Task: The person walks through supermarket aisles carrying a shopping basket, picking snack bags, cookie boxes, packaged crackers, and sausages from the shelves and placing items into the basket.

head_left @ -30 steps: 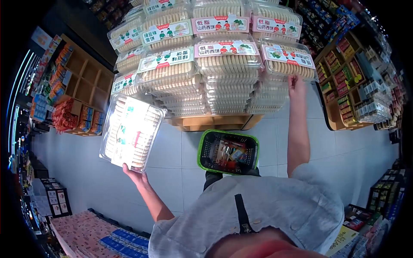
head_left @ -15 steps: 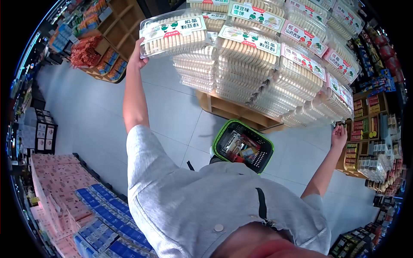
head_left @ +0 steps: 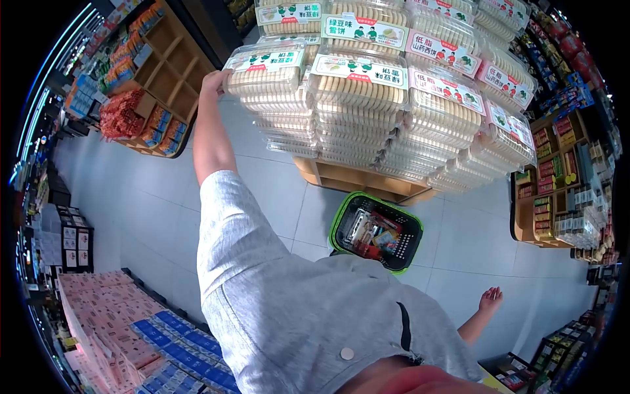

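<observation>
My left hand grips the left end of a clear plastic box of round pale biscuits with a green-and-white label. That box rests on the left column of a stack of similar boxes, level or nearly so. Away from the stack, my right hand hangs low at my right side, fingers loosely curled and a little apart, with nothing visible in it. A black shopping basket with a green rim stands on the floor in front of me, several packets inside.
The biscuit boxes stand on a wooden display base. A wooden shelf with snack bags is at the left, another stocked shelf at the right. Pink cartons and blue packs are stacked lower left.
My left hand has lowered the biscuit box onto the left column. My right hand has dropped from beside the right end of the stack down toward my side.
</observation>
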A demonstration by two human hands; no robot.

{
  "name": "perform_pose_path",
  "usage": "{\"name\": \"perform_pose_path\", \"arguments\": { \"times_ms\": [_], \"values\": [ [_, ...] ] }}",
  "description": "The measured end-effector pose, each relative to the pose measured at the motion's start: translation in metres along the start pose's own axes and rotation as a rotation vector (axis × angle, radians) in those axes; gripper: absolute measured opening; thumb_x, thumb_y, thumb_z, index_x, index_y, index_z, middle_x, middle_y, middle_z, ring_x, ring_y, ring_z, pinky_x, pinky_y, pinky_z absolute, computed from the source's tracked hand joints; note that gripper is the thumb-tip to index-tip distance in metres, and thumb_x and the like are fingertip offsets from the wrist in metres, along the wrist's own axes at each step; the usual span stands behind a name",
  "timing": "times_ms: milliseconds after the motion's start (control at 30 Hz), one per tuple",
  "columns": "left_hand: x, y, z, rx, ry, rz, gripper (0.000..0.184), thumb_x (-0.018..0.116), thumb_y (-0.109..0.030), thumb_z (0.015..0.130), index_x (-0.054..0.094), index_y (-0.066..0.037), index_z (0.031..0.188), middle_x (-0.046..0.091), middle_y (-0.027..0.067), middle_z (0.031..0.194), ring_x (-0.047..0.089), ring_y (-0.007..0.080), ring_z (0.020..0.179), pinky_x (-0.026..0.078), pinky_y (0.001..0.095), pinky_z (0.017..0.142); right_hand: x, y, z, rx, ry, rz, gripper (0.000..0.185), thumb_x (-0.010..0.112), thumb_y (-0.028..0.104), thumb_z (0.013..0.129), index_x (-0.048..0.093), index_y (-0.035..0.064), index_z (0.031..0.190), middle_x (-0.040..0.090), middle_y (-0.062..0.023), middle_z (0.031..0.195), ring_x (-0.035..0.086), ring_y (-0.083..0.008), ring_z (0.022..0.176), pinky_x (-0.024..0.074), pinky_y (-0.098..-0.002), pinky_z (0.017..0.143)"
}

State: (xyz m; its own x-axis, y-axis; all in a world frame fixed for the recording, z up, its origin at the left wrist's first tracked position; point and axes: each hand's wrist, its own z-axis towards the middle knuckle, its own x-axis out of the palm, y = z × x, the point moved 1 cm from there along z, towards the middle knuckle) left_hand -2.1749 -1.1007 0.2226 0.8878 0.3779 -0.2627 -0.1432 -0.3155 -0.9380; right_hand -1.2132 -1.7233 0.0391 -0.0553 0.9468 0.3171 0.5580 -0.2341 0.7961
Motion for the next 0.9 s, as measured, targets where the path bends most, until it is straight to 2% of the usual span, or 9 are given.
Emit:
{"name": "perform_pose_path", "arguments": {
  "times_ms": [33, 133, 167, 200, 267, 400, 567, 733, 900],
  "values": [
    [0.007, 0.003, -0.001, 0.104, -0.171, -0.038, 0.061, 0.080, -0.032, 0.064, 0.062, -0.008, 0.117, 0.062, 0.0122, 0.110, 0.062, 0.0218, 0.094, 0.050, 0.0333, 0.080, -0.020, -0.010, -0.005, 0.007, -0.049, 0.006, 0.032, 0.045, 0.030, 0.093, 0.055, 0.0055, 0.111, 0.055, -0.0041, 0.095, 0.056, -0.0171, 0.084, 0.0491, -0.0267, 0.060],
    [0.022, 0.001, -0.019, 0.473, -0.061, 0.288, 0.075, 0.080, -0.046, 0.060, 0.058, -0.013, 0.124, 0.053, 0.0170, 0.126, 0.055, 0.0288, 0.110, 0.044, 0.0376, 0.093, -0.059, -0.046, -0.017, 0.071, -0.145, 0.021, 0.030, 0.044, 0.029, 0.093, 0.055, 0.0049, 0.108, 0.056, -0.0044, 0.092, 0.056, -0.0169, 0.079, 0.0488, -0.0264, 0.058],
    [0.025, 0.004, -0.014, 0.403, -0.067, 0.606, 0.079, 0.077, -0.060, 0.056, 0.060, -0.023, 0.123, 0.045, 0.0213, 0.134, 0.040, 0.0339, 0.127, 0.030, 0.0440, 0.105, -0.069, -0.061, -0.017, 0.109, -0.155, 0.033, 0.030, 0.043, 0.029, 0.093, 0.055, 0.0047, 0.107, 0.056, -0.0045, 0.091, 0.056, -0.0169, 0.077, 0.0487, -0.0264, 0.058],
    [0.030, -0.001, -0.038, 0.440, -0.062, 0.843, 0.078, 0.074, -0.067, 0.054, 0.061, -0.030, 0.121, 0.036, 0.0248, 0.140, 0.024, 0.0360, 0.135, 0.015, 0.0492, 0.109, -0.077, -0.076, -0.019, 0.149, -0.164, 0.045, 0.029, 0.043, 0.029, 0.093, 0.055, 0.0045, 0.106, 0.056, -0.0047, 0.090, 0.056, -0.0170, 0.076, 0.0485, -0.0265, 0.057],
    [0.029, 0.009, -0.040, 0.474, -0.086, 0.803, 0.077, 0.075, -0.065, 0.054, 0.062, -0.028, 0.120, 0.033, 0.0264, 0.140, 0.021, 0.0366, 0.136, 0.012, 0.0521, 0.109, -0.075, -0.106, -0.025, 0.209, -0.159, 0.049, 0.029, 0.044, 0.028, 0.093, 0.057, 0.0056, 0.105, 0.058, -0.0045, 0.086, 0.058, -0.0169, 0.074, 0.0494, -0.0271, 0.057],
    [0.024, 0.010, -0.051, 0.465, -0.070, 0.802, 0.077, 0.075, -0.065, 0.054, 0.062, -0.029, 0.120, 0.031, 0.0269, 0.141, 0.021, 0.0371, 0.136, 0.013, 0.0501, 0.109, -0.045, -0.147, -0.031, 0.308, -0.073, -0.014, 0.027, 0.045, 0.027, 0.093, 0.058, 0.0060, 0.104, 0.058, -0.0041, 0.084, 0.058, -0.0166, 0.072, 0.0490, -0.0278, 0.056],
    [0.028, 0.008, -0.057, 0.520, 0.078, 0.731, 0.073, 0.074, -0.066, 0.055, 0.063, -0.030, 0.118, 0.034, 0.0215, 0.141, 0.024, 0.0355, 0.135, 0.016, 0.0491, 0.109, 0.004, -0.156, -0.057, 0.308, 0.091, -0.207, 0.029, 0.049, 0.028, 0.091, 0.056, 0.0043, 0.106, 0.055, -0.0033, 0.095, 0.055, -0.0167, 0.075, 0.0472, -0.0263, 0.060],
    [0.039, 0.016, -0.028, 0.496, 0.100, 0.731, 0.068, 0.074, -0.066, 0.057, 0.064, -0.033, 0.115, 0.032, 0.0157, 0.144, 0.024, 0.0323, 0.135, 0.017, 0.0484, 0.110, -0.005, -0.155, -0.074, 0.271, 0.156, -0.386, 0.030, 0.052, 0.028, 0.090, 0.056, 0.0044, 0.108, 0.054, -0.0038, 0.098, 0.054, -0.0165, 0.076, 0.0465, -0.0262, 0.060],
    [0.036, 0.007, -0.028, 0.494, 0.146, 0.733, 0.066, 0.071, -0.065, 0.061, 0.062, -0.034, 0.118, 0.026, 0.0164, 0.147, 0.021, 0.0340, 0.137, 0.014, 0.0498, 0.110, -0.034, -0.168, -0.097, 0.289, 0.039, -0.374, 0.029, 0.052, 0.028, 0.090, 0.056, 0.0046, 0.107, 0.054, -0.0037, 0.096, 0.055, -0.0165, 0.077, 0.0464, -0.0266, 0.059]
  ]
}}
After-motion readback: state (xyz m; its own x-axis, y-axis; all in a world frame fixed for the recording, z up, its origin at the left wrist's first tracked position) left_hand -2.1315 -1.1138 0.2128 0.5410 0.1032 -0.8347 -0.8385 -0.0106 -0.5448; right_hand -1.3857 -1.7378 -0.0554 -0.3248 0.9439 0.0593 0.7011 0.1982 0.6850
